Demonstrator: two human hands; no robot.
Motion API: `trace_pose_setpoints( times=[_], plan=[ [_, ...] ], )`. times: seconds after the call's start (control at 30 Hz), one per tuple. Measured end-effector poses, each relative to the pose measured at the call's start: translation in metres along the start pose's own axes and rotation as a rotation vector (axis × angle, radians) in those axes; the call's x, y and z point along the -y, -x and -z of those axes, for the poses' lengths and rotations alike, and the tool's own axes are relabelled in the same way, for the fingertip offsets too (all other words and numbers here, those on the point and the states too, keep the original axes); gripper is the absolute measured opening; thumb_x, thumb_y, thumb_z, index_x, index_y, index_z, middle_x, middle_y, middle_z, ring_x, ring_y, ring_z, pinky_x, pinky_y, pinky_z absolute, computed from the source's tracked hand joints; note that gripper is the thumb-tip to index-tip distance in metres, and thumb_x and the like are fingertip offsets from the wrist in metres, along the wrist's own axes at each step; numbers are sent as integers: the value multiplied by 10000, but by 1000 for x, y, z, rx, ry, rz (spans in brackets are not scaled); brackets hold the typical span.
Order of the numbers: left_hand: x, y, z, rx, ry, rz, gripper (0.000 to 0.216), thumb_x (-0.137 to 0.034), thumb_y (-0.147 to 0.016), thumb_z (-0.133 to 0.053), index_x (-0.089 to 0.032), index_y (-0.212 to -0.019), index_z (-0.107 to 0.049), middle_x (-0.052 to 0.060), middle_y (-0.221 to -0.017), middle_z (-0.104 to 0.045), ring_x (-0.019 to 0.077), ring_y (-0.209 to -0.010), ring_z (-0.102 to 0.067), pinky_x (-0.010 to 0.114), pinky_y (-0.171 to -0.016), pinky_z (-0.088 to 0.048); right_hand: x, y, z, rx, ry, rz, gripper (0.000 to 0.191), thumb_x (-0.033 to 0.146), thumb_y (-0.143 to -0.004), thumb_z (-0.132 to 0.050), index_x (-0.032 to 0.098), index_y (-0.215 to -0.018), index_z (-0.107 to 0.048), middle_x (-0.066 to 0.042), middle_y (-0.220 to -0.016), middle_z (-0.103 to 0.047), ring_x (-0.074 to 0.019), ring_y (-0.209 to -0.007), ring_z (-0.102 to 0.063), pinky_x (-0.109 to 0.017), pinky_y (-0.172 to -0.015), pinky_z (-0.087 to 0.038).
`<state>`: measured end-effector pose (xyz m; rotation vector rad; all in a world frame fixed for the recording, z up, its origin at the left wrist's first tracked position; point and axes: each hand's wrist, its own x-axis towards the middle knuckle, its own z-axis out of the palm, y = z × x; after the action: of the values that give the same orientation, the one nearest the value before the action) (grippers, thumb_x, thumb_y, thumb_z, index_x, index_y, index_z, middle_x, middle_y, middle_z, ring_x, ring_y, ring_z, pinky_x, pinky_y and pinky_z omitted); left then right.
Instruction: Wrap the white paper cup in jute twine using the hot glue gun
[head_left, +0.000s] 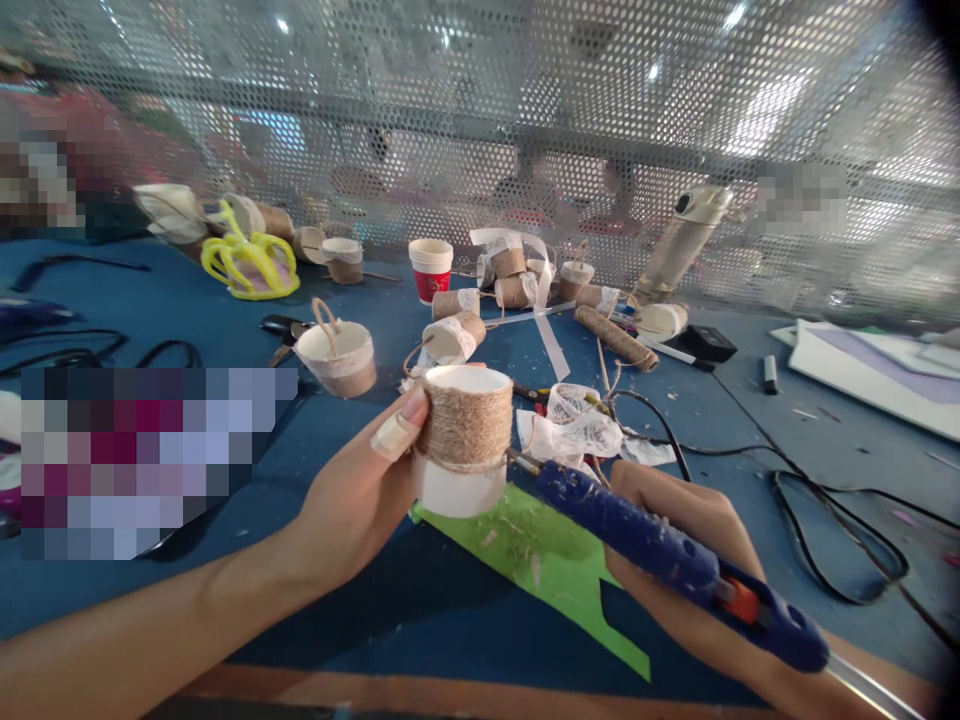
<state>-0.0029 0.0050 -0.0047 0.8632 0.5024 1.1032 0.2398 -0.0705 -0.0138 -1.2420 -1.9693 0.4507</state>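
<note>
Small white lights (282, 26) glare through the perforated screen (420, 110), high beyond the left grip (375, 480). Beneath it, soft shadow darkens the desk (360, 632). Pixelation masks patches leftward; edges smear and stretch; blackness rounds the corner far above the right grip (686, 495).

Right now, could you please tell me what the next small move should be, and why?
Probably trace the nozzle of the glue gun along the lower edge of the twine: the right hand has it near that edge, the left hand holds the cup, and its white end below is unwrapped.
</note>
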Motion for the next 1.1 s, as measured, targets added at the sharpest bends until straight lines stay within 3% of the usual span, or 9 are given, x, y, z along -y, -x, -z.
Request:
trace_pose_setpoints(
  times=[0.3,0.5,0.6,0.77,0.93,1.1],
  plan=[
    [1,2,5,7,10,19,283,-464,-892,-714,-263,-1063,-817,11,-1150,-815,239,-1069,-725,319,-894,-570,-1,3,0,26,26,-17,329,71,-803,-594,262,-747,-331,49,-632,-428,-139,-507,-391,-293,-451,-335],
    [-2,1,-4,6,4,-6,297,-453,-919,-683,-216,-1047,-808,23,-932,-839,246,-973,-756,334,-860,-592,-3,-2,-2,10,-13,-6,298,162,-822,-619,263,-722,-358,58,-606,-461,-135,-480,-431,-269,-439,-341],
    [0,2,-3,-20,17,0,268,-431,-909,-702,-224,-1043,-807,13,-1077,-834,227,-1014,-751,300,-868,-590,-2,0,-2,2,-13,-16,297,157,-826,-608,263,-727,-349,56,-619,-442,-134,-497,-423,-268,-450,-329],
    [0,3,-1,-53,13,49,295,-440,-932,-667,-225,-1091,-791,21,-1093,-826,255,-1137,-717,361,-1024,-542,-1,0,-1,37,-42,-16,295,152,-833,-598,262,-729,-344,49,-624,-447,-131,-502,-417,-271,-465,-334],
    [-1,0,-2,-3,28,12,265,-446,-913,-697,-241,-1031,-818,-6,-1090,-835,230,-997,-766,295,-825,-617,-4,-2,-2,22,-31,-22,281,145,-834,-592,254,-711,-364,56,-616,-446,-115,-501,-408,-253,-465,-327],
    [0,-1,-1,16,47,17,288,-456,-872,-751,-225,-1028,-823,0,-1079,-843,203,-968,-778,261,-826,-618,-5,-1,-2,26,-83,-38,274,231,-823,-632,241,-691,-392,63,-613,-452,-100,-507,-394,-238,-469,-325]
  ],
)
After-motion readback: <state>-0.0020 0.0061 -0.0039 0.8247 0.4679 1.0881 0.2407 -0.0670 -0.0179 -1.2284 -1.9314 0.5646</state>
